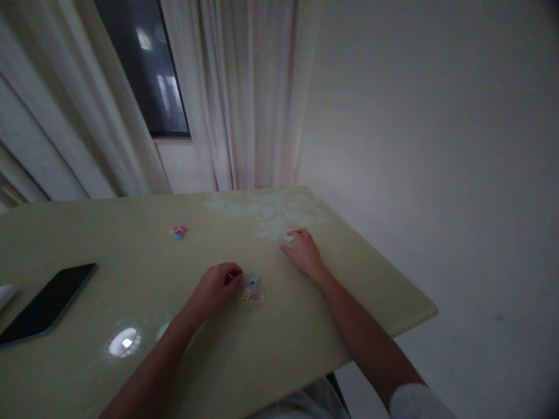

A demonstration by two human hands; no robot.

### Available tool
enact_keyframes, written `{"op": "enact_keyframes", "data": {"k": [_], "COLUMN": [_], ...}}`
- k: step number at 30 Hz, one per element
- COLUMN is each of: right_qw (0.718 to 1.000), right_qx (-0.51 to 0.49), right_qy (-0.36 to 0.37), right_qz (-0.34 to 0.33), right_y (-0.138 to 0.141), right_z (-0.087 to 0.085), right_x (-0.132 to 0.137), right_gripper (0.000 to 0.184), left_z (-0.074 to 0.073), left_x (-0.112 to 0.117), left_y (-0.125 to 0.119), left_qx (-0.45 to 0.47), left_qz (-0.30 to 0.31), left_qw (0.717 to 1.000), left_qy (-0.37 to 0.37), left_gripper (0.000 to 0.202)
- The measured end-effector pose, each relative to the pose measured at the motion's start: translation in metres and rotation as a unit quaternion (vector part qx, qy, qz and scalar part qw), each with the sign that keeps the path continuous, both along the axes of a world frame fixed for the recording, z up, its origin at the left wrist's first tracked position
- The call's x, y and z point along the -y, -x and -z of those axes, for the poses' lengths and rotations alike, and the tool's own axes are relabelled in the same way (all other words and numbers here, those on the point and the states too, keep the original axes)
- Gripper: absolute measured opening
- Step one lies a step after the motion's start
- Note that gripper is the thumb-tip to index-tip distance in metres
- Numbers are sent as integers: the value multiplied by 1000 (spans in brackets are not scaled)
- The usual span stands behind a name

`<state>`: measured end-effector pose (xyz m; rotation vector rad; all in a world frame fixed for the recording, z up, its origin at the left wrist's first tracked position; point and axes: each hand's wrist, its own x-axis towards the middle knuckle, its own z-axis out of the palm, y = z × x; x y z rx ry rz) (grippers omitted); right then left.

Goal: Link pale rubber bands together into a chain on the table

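My left hand (pixel 217 288) rests on the pale green table (pixel 131 349), its fingers curled and pinched at the edge of a small clear packet of coloured beads (pixel 251 291). My right hand (pixel 303 251) lies further right on the table with fingers bent over a small white object (pixel 289 237) at its fingertips. A little heap of coloured pieces (pixel 178 232) sits apart, further back to the left.
A dark phone or tablet (pixel 46 304) lies at the left of the table. White curtains (pixel 244 93) and a dark window (pixel 144 64) stand behind. The table's right edge drops off to a light floor (pixel 480 291). A lamp reflection (pixel 124 341) glares near me.
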<state>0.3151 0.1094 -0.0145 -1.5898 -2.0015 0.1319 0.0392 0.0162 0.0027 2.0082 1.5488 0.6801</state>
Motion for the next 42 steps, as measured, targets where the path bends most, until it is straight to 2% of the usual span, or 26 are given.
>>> {"op": "enact_keyframes", "data": {"k": [2,5,7,9,10,12,15,17,20,22,26,32,38,42], "right_qw": [999,997,997,998,997,981,922,900,893,893,902,918,938,943], "right_qx": [31,48,32,-14,-53,-138,-210,-198,-141,-113,-89,-49,-49,-41], "right_qy": [10,32,40,45,51,76,117,124,125,124,107,57,59,68], "right_qz": [24,50,59,35,2,-112,-303,-368,-408,-417,-409,-390,-339,-325], "right_y": [-2,3,6,9,10,13,20,25,29,29,27,28,39,41], "right_z": [7,11,10,7,5,0,-7,-11,-15,-16,-18,-18,-5,-5], "right_x": [-5,-11,-13,-11,-9,0,19,29,37,38,38,40,42,44], "right_gripper": [48,36,27,30,33,37,40,44,48,49,48,50,65,57], "left_z": [0,-3,-5,-5,-3,2,13,20,28,31,35,38,37,34], "left_x": [0,5,10,13,14,14,9,5,1,0,-1,1,2,3], "left_y": [-1,3,7,11,11,9,1,-4,-7,-6,-3,-6,-10,-11], "left_qx": [19,68,81,67,59,53,70,92,141,159,140,109,64,65], "left_qz": [-7,15,55,101,114,115,72,56,48,43,45,28,21,26], "left_qw": [1000,996,991,988,988,990,994,993,987,985,988,993,995,996], "left_qy": [8,60,92,94,86,65,43,48,61,58,43,-25,-71,-64], "left_gripper": [30,43,62,85,91,88,81,88,99,97,75,83,73,69]}}
